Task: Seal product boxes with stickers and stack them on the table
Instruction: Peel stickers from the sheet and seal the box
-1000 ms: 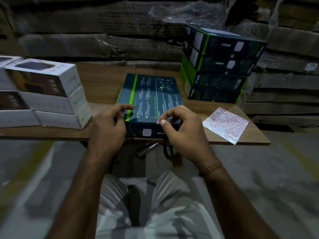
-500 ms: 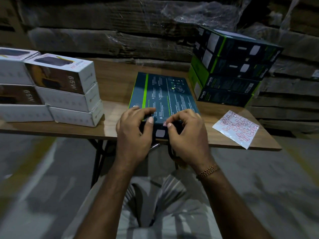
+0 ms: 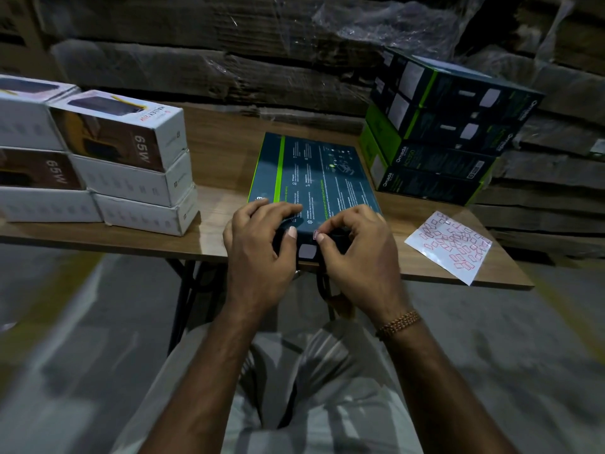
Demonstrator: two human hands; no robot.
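Observation:
A flat dark teal box [image 3: 314, 178] with a green stripe lies on the wooden table [image 3: 222, 152], its near end at the table's front edge. My left hand [image 3: 262, 240] grips the box's near left corner, thumb curled over the front face. My right hand [image 3: 357, 247] pinches a small red-edged sticker [image 3: 316, 234] at the box's top front edge. A sheet of red-outlined stickers [image 3: 450, 245] lies to the right. Behind it stands a stack of several dark green-trimmed boxes [image 3: 438, 139].
Two stacks of white "65W" boxes [image 3: 124, 162] fill the table's left side. Plastic-wrapped cardboard bundles [image 3: 229, 60] form a wall behind the table. My lap is under the table's front edge, and grey floor shows on both sides.
My left hand slid from the box's left edge to its near corner. My right hand brought the sticker down to the box's front edge. The view moved closer.

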